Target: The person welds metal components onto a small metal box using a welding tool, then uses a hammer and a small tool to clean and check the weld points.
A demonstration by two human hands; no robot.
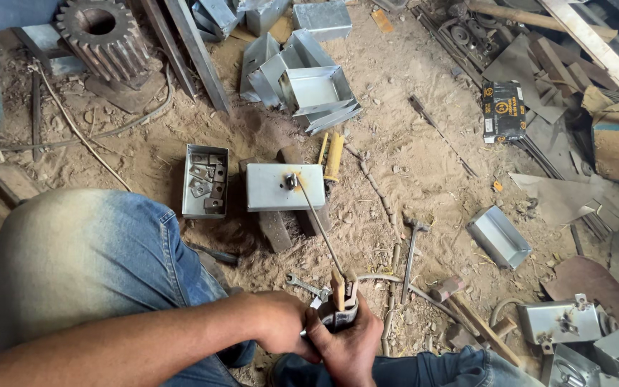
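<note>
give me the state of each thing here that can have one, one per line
right hand: closed around the electrode holder
left hand: beside the right hand, touching the holder
electrode holder: gripped, rod clamped in it
welding rod: tip touching the grey metal box
grey metal box: closed face up, propped on blocks
small tray: open, filled with small metal pieces
open box: lying tilted, open, nothing in it
wrench: lying flat on the dirt
hammer: lying unused

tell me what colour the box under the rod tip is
Pale grey bare metal box, with a scorched orange-brown mark where the rod touches; head view.
</note>
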